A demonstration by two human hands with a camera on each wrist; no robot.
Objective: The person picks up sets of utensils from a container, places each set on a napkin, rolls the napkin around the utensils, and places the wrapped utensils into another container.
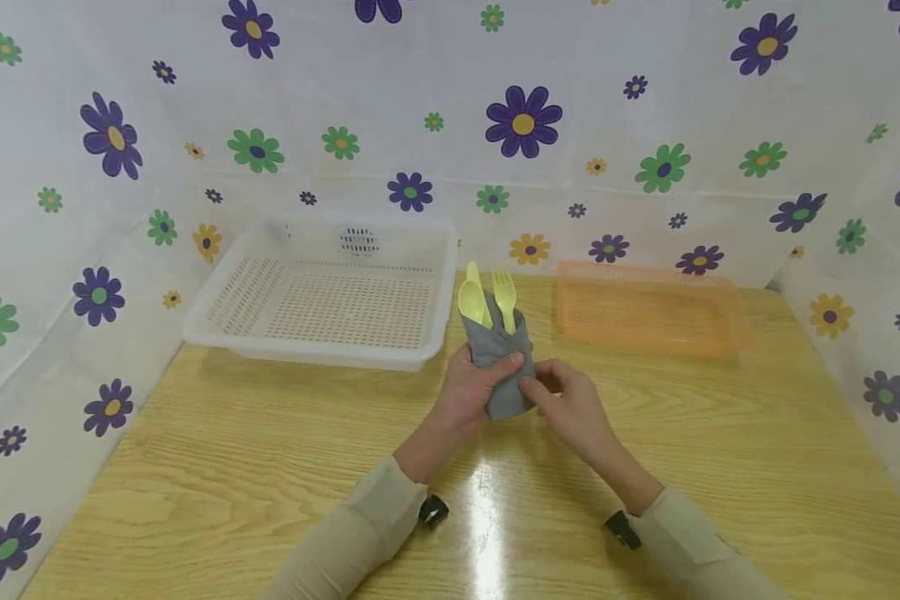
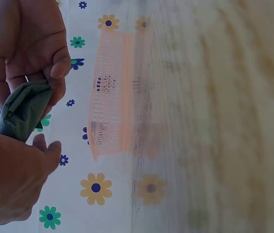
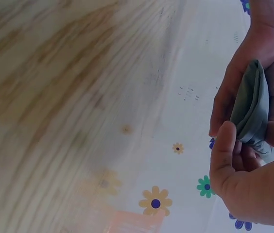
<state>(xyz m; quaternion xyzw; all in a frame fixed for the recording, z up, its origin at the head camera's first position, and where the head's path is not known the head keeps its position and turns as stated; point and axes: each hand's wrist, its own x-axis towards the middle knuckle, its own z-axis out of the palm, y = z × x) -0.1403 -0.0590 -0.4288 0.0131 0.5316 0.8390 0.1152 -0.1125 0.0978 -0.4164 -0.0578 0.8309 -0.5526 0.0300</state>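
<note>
A folded grey napkin (image 1: 501, 392) is wrapped round a yellow-green spoon (image 1: 472, 300), a fork (image 1: 505, 296) and a knife (image 1: 473, 272), whose upper ends stick out of its top. My left hand (image 1: 465, 387) grips the bundle from the left, its thumb lying across the front. At the bundle's lower right edge, my right hand (image 1: 570, 404) pinches the napkin between thumb and fingers. Both wrist views show the napkin's layered lower end (image 3: 253, 104) between the hands; the cutlery is hidden there. The bundle is held above the table, tilted slightly.
On the wooden table (image 1: 270, 500), a white perforated basket (image 1: 427, 350) stands at the back left. A shallow orange basket (image 1: 648, 333) stands at the back right. A flower-patterned sheet (image 1: 570, 50) encloses the back and sides.
</note>
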